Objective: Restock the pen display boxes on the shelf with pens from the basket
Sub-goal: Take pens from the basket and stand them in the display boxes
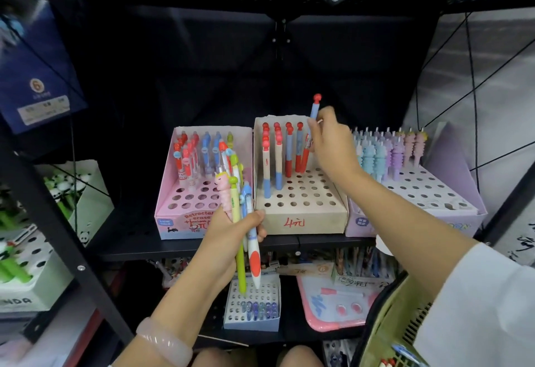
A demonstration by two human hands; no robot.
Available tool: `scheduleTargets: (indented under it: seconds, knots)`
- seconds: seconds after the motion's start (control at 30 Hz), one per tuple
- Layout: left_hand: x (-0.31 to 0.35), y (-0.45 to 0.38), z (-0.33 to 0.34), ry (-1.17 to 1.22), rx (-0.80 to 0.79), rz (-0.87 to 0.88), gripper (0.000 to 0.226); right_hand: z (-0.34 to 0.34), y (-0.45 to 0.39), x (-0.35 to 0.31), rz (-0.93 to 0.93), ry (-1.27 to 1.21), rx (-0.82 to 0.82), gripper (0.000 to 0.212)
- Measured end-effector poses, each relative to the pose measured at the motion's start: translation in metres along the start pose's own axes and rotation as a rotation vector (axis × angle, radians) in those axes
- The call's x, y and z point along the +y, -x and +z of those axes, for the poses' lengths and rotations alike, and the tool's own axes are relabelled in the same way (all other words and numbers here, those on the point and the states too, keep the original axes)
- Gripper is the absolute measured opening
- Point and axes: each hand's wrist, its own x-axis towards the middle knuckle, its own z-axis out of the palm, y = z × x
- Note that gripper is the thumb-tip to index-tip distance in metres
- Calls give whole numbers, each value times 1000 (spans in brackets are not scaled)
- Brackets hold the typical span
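Three display boxes sit side by side on the shelf [333, 241], and the action is over the middle one, the beige box [301, 216], whose back rows at twelve o'clock carry red-capped pens while most of its holes toward six o'clock gape empty. Up goes the right hand [328, 140], fingers pinched narrow round a red-capped pen [315, 109], cap at the top, body angled down toward the back right corner of that box; the tip is hidden behind the hand, so whether it has found a hole I cannot tell. Down at seven o'clock from the box, the left hand [231, 239] grips a mixed bundle of pens [246, 222], fingers curled tight round them: a green one, a white one with a red grip, a pink character-topped one. The pink box [188, 190] at nine o'clock and the lilac box [428, 193] at three o'clock both show open holes too. The basket [388, 320] hangs at the lower right, at five o'clock, a few pens showing at its bottom edge. By my reading, this is the seating step for the red-capped pen. Next move calls for lining the tip over a free hole, pressing it straight down, then drawing a pen from the left-hand bundle and matching it to its proper box.
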Motion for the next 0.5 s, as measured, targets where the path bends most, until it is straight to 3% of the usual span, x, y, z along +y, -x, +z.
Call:
scheduleTargets:
  seconds: [0.3,0.4,0.5]
  knots:
    - [-1,-1,-11,9,12,-26,9,34,17,22,56,203,-284,24]
    - [-1,0,-11,7,7,-21,9,31,19,21,93,130,-218,20]
    - [1,1,-7,2,-13,-24,9,19,27,7,76,-41,0,9]
